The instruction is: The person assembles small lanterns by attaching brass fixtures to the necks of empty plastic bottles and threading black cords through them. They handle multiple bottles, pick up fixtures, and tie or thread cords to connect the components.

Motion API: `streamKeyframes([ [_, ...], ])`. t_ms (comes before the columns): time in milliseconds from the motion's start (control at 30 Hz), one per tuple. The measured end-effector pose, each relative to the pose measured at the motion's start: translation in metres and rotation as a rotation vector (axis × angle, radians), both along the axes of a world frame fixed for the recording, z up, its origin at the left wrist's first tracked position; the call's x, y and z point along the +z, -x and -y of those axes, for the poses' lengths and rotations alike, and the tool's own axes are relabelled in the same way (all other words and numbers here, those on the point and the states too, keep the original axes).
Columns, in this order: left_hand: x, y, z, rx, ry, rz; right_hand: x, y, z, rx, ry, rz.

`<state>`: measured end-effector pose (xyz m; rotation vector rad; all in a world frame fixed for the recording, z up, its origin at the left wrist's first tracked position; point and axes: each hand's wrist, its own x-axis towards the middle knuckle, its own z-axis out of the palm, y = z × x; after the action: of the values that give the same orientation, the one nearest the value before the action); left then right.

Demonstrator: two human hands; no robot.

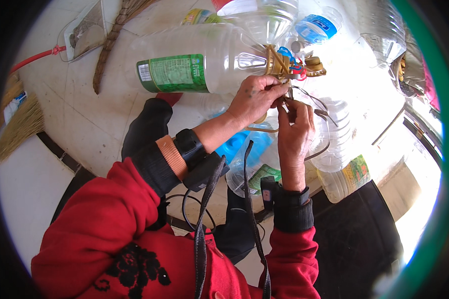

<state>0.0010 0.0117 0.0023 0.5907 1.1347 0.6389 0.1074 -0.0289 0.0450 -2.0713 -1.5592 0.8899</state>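
Together, the hands (254, 98) pinch a brown strap (322, 113) beside a clear bottle's neck (270, 62).

Pale tiled flr (67, 112): clr plastic btls (217, 55), red-hndl scoop (86, 34).

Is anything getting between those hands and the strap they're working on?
Nothing visible: the left hand and right hand both pinch the brown strap directly. The large clear bottle lies just beyond the left hand, not in between.
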Motion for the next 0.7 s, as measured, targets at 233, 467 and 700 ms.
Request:
streamKeyframes([
  [233,-0.005,0.0,0.001,-0.031,-0.066,-0.082,-0.01,-0.001,-0.006,0.108,-0.095,0.122],
  [467,-0.005,-0.001,0.002,-0.013,-0.104,-0.088,-0.006,-0.009,-0.006,0.02,0.044,0.06],
  [700,-0.009,0.002,0.003,-0.105,-0.196,-0.116,-0.009,-0.028,-0.019,-0.18,0.231,-0.393],
])
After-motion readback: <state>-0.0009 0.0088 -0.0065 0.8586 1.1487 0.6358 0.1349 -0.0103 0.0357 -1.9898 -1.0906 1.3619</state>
